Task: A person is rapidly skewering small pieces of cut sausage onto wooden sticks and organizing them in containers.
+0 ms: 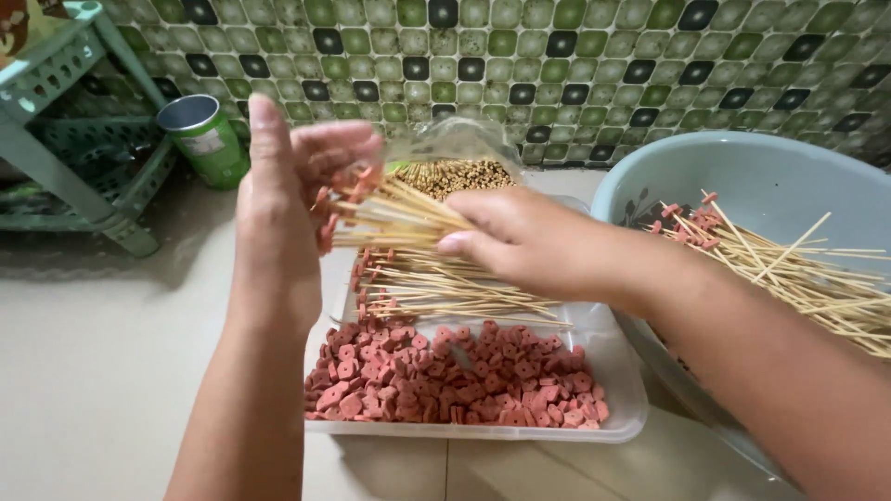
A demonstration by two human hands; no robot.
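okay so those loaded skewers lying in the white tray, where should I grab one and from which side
Probably by the bare wooden shaft of a loaded skewer, coming from the right. The sausage pieces sit at the left ends, near the left hand, while the plain sticks point right, free above the white tray. The right hand already grips its bunch that way.

Support: pale tiled floor [111, 371]. Directly on it: clear plastic tray [624, 408] below the fingers, grey-blue basin [742, 172] right of them, green can [206, 139] and green rack [65, 121] left.
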